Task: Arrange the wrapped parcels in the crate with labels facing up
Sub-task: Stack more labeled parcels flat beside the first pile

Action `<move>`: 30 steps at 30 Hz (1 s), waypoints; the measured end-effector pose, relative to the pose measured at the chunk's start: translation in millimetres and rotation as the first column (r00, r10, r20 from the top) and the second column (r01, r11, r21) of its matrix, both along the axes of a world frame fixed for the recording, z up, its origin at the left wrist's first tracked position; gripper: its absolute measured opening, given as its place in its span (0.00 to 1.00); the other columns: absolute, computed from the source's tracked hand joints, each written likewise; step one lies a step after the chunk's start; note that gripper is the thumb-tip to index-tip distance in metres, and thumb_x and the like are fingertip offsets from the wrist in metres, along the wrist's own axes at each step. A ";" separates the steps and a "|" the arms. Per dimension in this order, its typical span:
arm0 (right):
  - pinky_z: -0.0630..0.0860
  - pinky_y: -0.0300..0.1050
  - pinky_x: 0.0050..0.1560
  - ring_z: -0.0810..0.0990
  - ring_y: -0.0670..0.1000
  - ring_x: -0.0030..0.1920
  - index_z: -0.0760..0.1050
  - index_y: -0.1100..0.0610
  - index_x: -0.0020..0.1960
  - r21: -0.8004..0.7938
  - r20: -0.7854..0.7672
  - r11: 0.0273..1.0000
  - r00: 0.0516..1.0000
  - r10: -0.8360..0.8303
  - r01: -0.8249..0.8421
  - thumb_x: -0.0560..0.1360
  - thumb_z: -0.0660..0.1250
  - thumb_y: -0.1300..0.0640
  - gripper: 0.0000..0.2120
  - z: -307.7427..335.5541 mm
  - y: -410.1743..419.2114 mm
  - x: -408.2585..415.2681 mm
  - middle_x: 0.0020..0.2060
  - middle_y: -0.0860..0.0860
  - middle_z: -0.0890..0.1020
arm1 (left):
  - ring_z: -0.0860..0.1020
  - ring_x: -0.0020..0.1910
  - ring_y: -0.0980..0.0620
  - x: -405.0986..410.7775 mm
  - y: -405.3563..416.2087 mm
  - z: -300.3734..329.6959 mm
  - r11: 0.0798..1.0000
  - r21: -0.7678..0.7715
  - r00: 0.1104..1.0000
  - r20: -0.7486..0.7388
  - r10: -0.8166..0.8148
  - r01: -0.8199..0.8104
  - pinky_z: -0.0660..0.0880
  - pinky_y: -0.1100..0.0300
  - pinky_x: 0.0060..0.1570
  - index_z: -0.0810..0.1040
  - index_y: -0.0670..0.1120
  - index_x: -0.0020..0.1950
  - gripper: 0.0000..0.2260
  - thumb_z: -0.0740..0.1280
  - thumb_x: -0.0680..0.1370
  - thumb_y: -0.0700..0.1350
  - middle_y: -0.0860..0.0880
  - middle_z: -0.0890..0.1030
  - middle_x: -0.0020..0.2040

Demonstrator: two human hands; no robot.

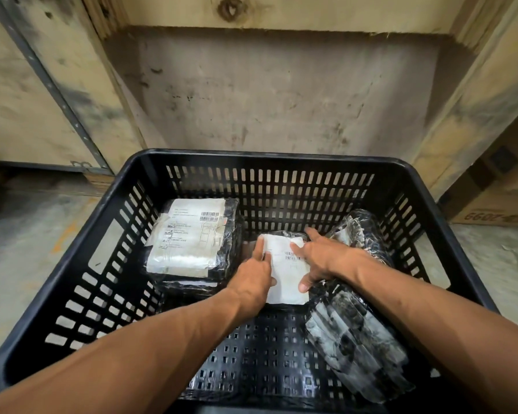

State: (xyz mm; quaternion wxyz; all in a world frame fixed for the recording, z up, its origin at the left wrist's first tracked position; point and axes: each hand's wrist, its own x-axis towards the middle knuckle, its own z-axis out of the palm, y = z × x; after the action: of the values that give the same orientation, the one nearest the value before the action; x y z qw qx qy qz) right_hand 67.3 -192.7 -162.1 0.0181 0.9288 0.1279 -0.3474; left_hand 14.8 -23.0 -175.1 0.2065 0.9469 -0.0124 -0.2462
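A black slotted plastic crate [284, 158] fills the lower view. In its middle lies a small black-wrapped parcel [287, 273] with its white label up. My left hand [253, 277] grips its left edge and my right hand [320, 259] holds its right side, fingers spread over the label. At the back left sits a stack of parcels [189, 240], the top one showing a white barcode label. Along the right wall a long dark wrapped parcel [356, 339] lies tilted, with another wrapped parcel [362, 231] behind it; no label shows on either.
A worn wooden wall [275, 91] stands right behind the crate. A metal strip [57, 94] runs down the panel on the left. A cardboard box [497, 201] sits on the concrete floor [27, 234] at the right.
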 end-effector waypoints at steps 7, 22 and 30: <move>0.42 0.61 0.80 0.34 0.59 0.81 0.27 0.52 0.81 -0.133 -0.118 0.971 0.976 0.183 -0.198 0.74 0.69 0.35 0.58 8.9 2.3 -1.5 0.79 0.48 0.27 | 0.25 0.76 0.39 -1.1 -3.4 11.7 0.963 0.156 0.959 -0.220 -0.181 0.218 0.35 0.42 0.78 0.29 0.36 0.79 0.39 0.55 0.86 0.55 0.37 0.23 0.76; 0.41 0.64 0.81 0.28 0.58 0.80 0.20 0.58 0.77 -0.180 -0.243 0.924 0.925 0.292 -0.338 0.79 0.58 0.31 0.54 8.3 -2.9 6.2 0.74 0.55 0.20 | 0.20 0.71 0.36 2.0 -5.4 32.2 0.910 0.181 0.887 -0.357 -0.292 0.372 0.29 0.42 0.76 0.23 0.34 0.75 0.36 0.47 0.88 0.53 0.35 0.18 0.71; 0.43 0.62 0.82 0.33 0.55 0.81 0.28 0.55 0.81 -0.105 -0.153 0.952 0.950 0.271 -0.289 0.78 0.62 0.33 0.54 14.3 -1.0 1.8 0.79 0.51 0.27 | 0.20 0.72 0.37 -1.0 0.7 26.0 0.910 0.143 0.890 -0.316 -0.330 0.388 0.32 0.40 0.77 0.26 0.38 0.77 0.37 0.49 0.87 0.56 0.37 0.18 0.72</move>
State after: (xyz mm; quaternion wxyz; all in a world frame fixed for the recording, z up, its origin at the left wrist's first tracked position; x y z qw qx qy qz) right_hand 69.1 -193.7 -147.8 0.1170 0.8721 0.2373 -0.4117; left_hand 13.8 -22.2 -149.2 0.0595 0.8987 -0.1331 -0.4137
